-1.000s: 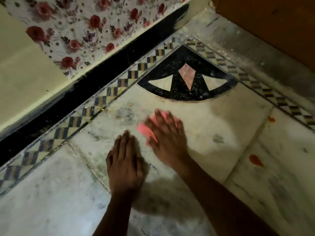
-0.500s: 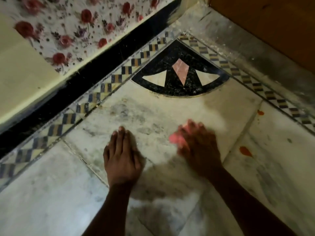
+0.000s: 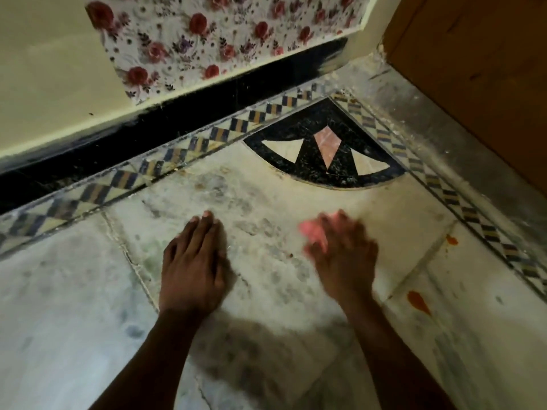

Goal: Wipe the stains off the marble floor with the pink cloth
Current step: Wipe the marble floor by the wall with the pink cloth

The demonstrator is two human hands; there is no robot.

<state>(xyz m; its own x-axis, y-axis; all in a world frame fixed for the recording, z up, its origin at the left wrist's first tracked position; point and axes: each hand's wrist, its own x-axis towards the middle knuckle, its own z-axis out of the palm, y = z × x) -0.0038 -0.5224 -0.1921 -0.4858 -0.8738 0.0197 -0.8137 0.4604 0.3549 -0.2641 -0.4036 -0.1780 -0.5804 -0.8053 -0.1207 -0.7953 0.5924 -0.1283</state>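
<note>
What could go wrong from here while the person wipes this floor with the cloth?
1. The two orange-red stains lie to the right of the right hand, on the next slab, so the strokes may miss them.
2. The pink cloth is mostly hidden under the palm; fingers may smear dirt.
3. The left hand rests flat on the marble floor; if the floor is damp, it might slip.

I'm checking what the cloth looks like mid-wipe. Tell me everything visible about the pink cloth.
The pink cloth is mostly hidden under the right hand, which presses it flat on the marble floor. Only a blurred, soft pink edge shows past the fingers on the left. Its size, folds and texture cannot be made out.
</note>
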